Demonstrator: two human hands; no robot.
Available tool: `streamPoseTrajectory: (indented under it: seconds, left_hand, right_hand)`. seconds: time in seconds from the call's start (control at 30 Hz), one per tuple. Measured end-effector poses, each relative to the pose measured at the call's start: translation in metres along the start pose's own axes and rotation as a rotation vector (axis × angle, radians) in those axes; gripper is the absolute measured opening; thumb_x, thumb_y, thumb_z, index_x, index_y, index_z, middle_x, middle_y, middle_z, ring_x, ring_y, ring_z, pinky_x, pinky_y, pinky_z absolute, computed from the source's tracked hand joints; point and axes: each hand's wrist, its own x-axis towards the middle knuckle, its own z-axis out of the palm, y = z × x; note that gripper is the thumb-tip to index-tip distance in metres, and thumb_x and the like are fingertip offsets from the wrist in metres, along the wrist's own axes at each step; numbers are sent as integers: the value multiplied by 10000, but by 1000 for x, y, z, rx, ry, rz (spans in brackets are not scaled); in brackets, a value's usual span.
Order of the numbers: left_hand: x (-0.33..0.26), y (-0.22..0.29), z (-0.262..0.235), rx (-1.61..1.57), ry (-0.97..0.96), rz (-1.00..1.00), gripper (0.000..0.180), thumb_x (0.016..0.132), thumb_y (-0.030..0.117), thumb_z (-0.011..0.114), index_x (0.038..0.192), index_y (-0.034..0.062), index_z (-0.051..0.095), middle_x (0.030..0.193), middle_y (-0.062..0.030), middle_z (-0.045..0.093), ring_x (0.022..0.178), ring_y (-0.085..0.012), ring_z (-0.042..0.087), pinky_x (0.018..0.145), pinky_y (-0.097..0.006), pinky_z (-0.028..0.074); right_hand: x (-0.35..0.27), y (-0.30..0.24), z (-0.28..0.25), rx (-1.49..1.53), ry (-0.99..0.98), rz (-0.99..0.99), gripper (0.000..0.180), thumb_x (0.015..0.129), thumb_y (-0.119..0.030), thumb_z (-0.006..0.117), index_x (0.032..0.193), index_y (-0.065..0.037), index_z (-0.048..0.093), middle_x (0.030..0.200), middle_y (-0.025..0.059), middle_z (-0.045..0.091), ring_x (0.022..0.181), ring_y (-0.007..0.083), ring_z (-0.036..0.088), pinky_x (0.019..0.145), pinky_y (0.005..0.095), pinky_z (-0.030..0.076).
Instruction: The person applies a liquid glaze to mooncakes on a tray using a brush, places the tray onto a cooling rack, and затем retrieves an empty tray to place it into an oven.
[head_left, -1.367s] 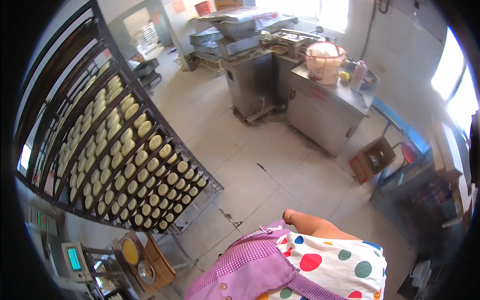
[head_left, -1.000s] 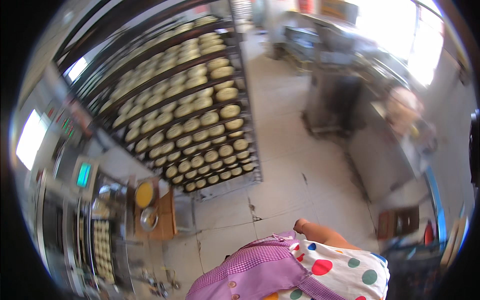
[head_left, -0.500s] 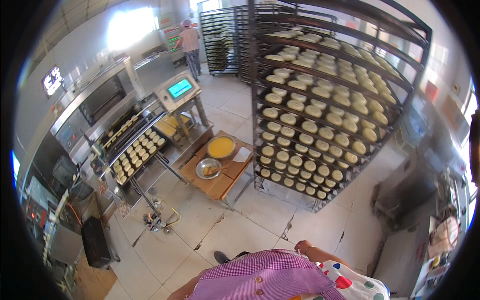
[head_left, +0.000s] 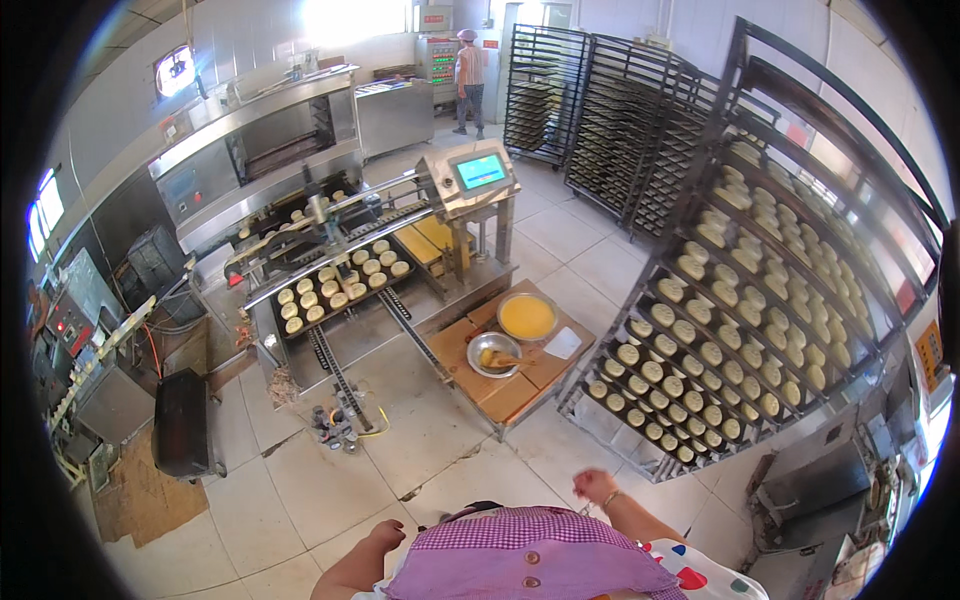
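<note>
My left hand (head_left: pixel 387 534) hangs beside my purple apron (head_left: pixel 535 558), its fingers curled in, with nothing seen in it. Out in front of the apron is my right hand (head_left: pixel 596 486), bracelet at the wrist, loosely closed and holding nothing visible. Closest to it are the wooden-topped table (head_left: pixel 500 400) and the tall rack (head_left: pixel 655 465), both out of touch. On that table sit a bowl of yellow liquid (head_left: pixel 527 317) and a metal bowl (head_left: pixel 493 355) with a brush in it. Round dough pieces (head_left: pixel 722 340) fill the rack's trays.
To the left stands a machine with a lit screen (head_left: pixel 482 171) and a tray of round dough pieces (head_left: pixel 338 289). A small wheeled device (head_left: pixel 333 428) and a black bin (head_left: pixel 184 425) are on the floor. More racks (head_left: pixel 630 125) and another person (head_left: pixel 468 85) are farther back.
My view has swung left, so the rack and table sit farther right. Both hands have come further into view; the left was hidden before.
</note>
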Motion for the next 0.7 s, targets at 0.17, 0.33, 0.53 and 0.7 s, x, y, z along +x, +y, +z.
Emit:
streamPoseTrajectory:
  seconds: [0.17,0.33,0.53,0.7]
  left_hand:
    - [-22,10,-75,127,43,-92,419,732,219,618,1133,101,594,1059,-146,630,1003,-286,597,863,-336,472]
    - [-18,-8,-117,53,158,-132,379,743,199,590,1105,90,606,1058,-146,630,1000,-302,593,856,-345,468]
    - [20,46,-90,-70,143,86,378,754,217,595,1101,68,606,1042,-158,634,980,-286,602,845,-336,472]
    - [11,26,-36,-131,6,62,381,738,255,598,1073,75,621,1038,-158,636,975,-287,604,843,-339,470]
  right_hand:
    - [-91,-279,-38,700,71,-773,123,862,-5,529,976,12,571,887,87,632,688,109,549,629,240,465]
    - [-212,-415,-61,759,-148,-1624,274,822,-135,607,1079,-74,533,821,128,603,580,178,566,512,304,447]
    - [-257,-456,-77,676,-682,-1955,437,847,-145,608,1242,-184,424,970,86,615,634,184,607,565,292,491]
    - [-246,-463,-90,637,-975,-1714,447,872,-198,601,1290,-253,452,994,81,636,613,162,585,510,250,474]
